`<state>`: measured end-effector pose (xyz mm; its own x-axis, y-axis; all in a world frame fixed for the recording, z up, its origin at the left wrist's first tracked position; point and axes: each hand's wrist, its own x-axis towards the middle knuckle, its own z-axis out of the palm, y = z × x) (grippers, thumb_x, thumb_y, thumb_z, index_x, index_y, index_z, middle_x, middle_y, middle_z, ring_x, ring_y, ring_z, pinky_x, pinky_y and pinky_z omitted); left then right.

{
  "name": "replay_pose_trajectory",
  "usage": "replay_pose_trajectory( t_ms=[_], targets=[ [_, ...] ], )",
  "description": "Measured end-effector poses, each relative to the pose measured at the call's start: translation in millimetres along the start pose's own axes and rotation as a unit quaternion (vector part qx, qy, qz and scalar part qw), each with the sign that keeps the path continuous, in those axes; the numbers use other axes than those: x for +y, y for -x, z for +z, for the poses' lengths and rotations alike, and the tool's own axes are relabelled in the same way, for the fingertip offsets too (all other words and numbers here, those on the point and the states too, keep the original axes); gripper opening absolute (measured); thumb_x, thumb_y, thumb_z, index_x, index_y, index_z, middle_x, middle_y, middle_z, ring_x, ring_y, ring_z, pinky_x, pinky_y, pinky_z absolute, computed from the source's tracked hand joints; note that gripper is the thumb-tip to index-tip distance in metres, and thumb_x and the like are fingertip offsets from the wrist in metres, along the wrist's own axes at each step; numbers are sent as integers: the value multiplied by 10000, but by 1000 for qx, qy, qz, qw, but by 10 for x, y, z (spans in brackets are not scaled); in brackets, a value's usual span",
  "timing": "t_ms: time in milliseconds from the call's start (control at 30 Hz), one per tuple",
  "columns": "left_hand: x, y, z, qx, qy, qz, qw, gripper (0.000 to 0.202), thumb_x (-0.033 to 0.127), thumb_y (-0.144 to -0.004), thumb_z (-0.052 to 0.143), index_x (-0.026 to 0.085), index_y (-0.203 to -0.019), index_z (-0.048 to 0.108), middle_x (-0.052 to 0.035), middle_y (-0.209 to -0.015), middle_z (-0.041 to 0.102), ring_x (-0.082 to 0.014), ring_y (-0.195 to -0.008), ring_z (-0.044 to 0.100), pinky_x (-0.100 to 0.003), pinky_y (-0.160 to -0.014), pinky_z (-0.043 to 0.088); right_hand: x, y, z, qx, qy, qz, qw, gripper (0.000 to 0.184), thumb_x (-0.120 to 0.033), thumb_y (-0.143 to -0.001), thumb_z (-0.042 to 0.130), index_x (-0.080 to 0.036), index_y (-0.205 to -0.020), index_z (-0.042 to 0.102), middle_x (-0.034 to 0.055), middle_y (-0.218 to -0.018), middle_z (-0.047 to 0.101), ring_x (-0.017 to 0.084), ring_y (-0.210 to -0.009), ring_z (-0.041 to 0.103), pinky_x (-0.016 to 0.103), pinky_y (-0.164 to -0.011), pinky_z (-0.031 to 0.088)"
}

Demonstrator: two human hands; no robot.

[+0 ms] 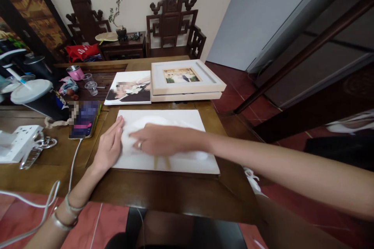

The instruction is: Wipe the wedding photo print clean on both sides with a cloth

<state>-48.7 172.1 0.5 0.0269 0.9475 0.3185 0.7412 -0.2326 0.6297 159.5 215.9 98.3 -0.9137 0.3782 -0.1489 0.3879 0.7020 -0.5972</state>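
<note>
White board (187, 118) lies flat in the middle of the frame, under the fingers of the right hand (163, 140). Those fingers point toward the left of the frame and are badly blurred (a ring (139, 146) is about the only crisp thing on them), so I cannot tell how far they are spread or whether they have hold of anything. The left hand (108, 148) lies along the board's left edge, its fingers straight and close together, gripping nothing.

With both hands at it, handling of the board looks to be under way and unfinished. Two brownish streaks (162, 162) show near its lower edge; whether they are marks, tape or reflections is unclear, and so is how much remains to do there.

Just beyond the board, at upper centre, a frame (155, 79) with a picture set in it sits on another frame (187, 96); the upper one at least looks put together. A photo (128, 97) rests beside them on the left, with no frame around it. Farther out on the wooden table (181, 192), at the left of the picture, are a phone (86, 118), a power strip (20, 140) and a lidded cup (32, 93).
</note>
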Motion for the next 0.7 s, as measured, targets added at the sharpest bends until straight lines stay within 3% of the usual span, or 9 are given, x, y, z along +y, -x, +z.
replay_pose_trajectory(
  t_ms=[167,400,533,700],
  targets=[
    [-28,-10,70,-60,-91,27,994,532,416,-972,356,107,-1371,525,-141,-1487,441,-269,-1414,362,-482,-1175,281,365,-408,-253,95,31,53,994,256,-163,-921,366,-123,-979,612,138,-1196,661,238,-1035,611,304,-868,443],
    [-39,-10,82,-65,-125,50,989,533,386,-957,373,53,-1336,543,-190,-1441,494,-295,-1390,402,-488,-1170,289,335,-895,-202,120,35,17,992,323,-165,-944,312,-88,-1094,587,114,-1254,637,203,-1091,576,254,-908,409],
    [-52,-4,77,-65,-125,52,989,532,387,-959,369,62,-1350,526,-192,-1470,452,-285,-1406,375,-494,-1169,288,415,-761,-274,115,28,62,991,282,-191,-935,354,-94,-1010,608,150,-1198,660,232,-1024,604,302,-880,437],
    [-84,4,96,-71,-126,51,988,514,379,-965,367,98,-1374,501,-177,-1491,432,-266,-1420,350,-490,-1171,287,687,-106,-397,125,10,143,982,316,-242,-944,355,-105,-1046,621,159,-1176,664,261,-1005,616,376,-875,461]
  ],
)
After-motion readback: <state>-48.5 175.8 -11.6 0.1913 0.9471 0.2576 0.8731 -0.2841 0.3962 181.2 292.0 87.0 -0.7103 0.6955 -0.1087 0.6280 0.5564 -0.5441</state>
